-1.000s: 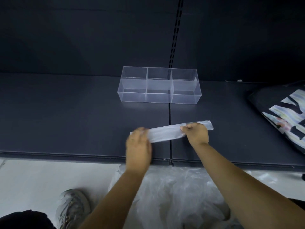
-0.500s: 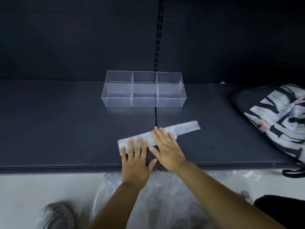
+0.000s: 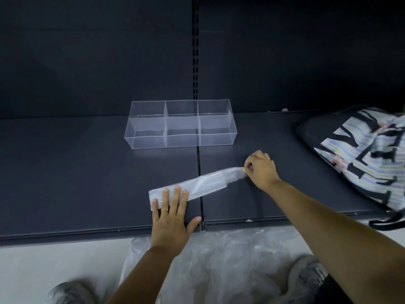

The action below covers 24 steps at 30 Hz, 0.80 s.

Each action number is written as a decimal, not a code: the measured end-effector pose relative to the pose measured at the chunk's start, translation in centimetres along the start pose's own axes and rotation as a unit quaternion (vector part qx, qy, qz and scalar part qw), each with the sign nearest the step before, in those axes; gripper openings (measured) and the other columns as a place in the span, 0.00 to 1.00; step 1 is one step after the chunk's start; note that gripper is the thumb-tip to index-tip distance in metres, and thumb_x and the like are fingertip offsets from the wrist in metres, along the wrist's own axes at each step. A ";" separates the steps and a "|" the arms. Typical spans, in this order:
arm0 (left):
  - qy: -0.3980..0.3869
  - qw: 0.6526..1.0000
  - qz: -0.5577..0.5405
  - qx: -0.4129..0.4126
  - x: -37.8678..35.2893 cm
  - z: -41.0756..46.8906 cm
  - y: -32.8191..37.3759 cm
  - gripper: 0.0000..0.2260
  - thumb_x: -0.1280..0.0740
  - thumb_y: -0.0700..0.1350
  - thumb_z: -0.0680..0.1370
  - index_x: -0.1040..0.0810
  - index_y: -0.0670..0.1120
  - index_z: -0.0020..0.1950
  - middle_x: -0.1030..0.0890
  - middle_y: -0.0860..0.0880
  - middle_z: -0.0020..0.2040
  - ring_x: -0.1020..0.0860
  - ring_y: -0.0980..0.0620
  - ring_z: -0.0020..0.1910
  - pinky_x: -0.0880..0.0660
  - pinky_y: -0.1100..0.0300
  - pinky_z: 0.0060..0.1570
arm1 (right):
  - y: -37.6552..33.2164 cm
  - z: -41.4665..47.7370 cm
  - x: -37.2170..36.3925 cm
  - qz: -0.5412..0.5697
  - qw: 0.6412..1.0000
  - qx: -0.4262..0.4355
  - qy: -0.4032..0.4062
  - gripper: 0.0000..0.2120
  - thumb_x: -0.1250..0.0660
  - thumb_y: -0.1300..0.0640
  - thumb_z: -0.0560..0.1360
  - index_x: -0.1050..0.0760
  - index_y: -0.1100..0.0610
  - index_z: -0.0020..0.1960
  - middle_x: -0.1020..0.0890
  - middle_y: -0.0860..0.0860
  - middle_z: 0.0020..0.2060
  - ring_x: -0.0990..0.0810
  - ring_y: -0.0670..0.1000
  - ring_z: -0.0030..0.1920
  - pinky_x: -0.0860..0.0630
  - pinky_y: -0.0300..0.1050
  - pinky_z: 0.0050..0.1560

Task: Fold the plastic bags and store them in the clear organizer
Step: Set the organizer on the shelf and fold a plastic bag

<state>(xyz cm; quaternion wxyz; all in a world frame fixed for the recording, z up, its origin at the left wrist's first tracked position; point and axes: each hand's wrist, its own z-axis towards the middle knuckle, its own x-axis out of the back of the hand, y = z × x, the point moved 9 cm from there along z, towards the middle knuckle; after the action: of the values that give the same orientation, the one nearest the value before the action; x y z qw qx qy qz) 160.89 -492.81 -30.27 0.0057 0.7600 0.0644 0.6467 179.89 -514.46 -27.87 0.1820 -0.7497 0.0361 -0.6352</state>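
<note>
A plastic bag (image 3: 206,183), folded into a long narrow strip, lies slantwise on the dark shelf (image 3: 76,172) near its front edge. My left hand (image 3: 172,216) rests flat with fingers spread, its fingertips pressing the strip's left end. My right hand (image 3: 260,170) pinches the strip's right end between thumb and fingers. The clear organizer (image 3: 179,125), split into several compartments with nothing in them, stands farther back on the shelf, apart from both hands.
A black bag with striped lettering (image 3: 368,154) lies at the shelf's right end. A heap of clear plastic bags (image 3: 208,266) sits on the floor below the shelf edge, between two grey shoes (image 3: 306,277). A slotted upright (image 3: 195,51) runs up the back wall.
My right hand has slid from the strip's middle to its right end and pinched it. My left hand stays flat on the left end.
</note>
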 end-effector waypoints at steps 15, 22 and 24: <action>0.025 0.957 -0.247 -0.152 3.4 -0.3 10.9 0.35 0.34 0.60 0.75 0.40 0.46 0.76 0.42 0.48 0.78 0.45 0.52 0.77 0.57 0.62 0.74 | -0.5 -13.4 -1.2 0.428 0.821 -0.217 -0.309 0.05 0.31 0.65 0.74 0.25 0.58 0.47 0.22 0.50 0.27 0.24 0.43 0.26 0.28 0.36 0.32; 0.069 0.815 -0.572 0.061 6.4 -1.1 9.9 0.14 0.38 0.49 0.81 0.18 0.43 0.58 0.16 0.48 0.50 0.19 0.55 0.50 0.25 0.60 0.56 | -4.3 -9.5 4.4 0.434 0.883 -0.070 -0.164 0.08 0.36 0.50 0.78 0.22 0.53 0.53 0.18 0.46 0.43 0.28 0.42 0.30 0.30 0.34 0.32; 0.008 0.707 -0.699 0.103 5.7 -0.8 8.4 0.12 0.37 0.43 0.81 0.19 0.41 0.59 0.16 0.47 0.54 0.19 0.56 0.54 0.26 0.65 0.58 | -6.3 -8.8 3.2 0.475 0.855 -0.032 -0.206 0.16 0.43 0.47 0.81 0.22 0.53 0.57 0.17 0.47 0.52 0.33 0.45 0.27 0.34 0.37 0.30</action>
<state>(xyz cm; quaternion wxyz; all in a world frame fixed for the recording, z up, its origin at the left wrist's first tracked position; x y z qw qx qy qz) 161.73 -500.60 -23.79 0.3775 0.4881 0.6438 0.4525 170.92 -511.53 -21.80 0.4406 -0.7607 0.3698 -0.3008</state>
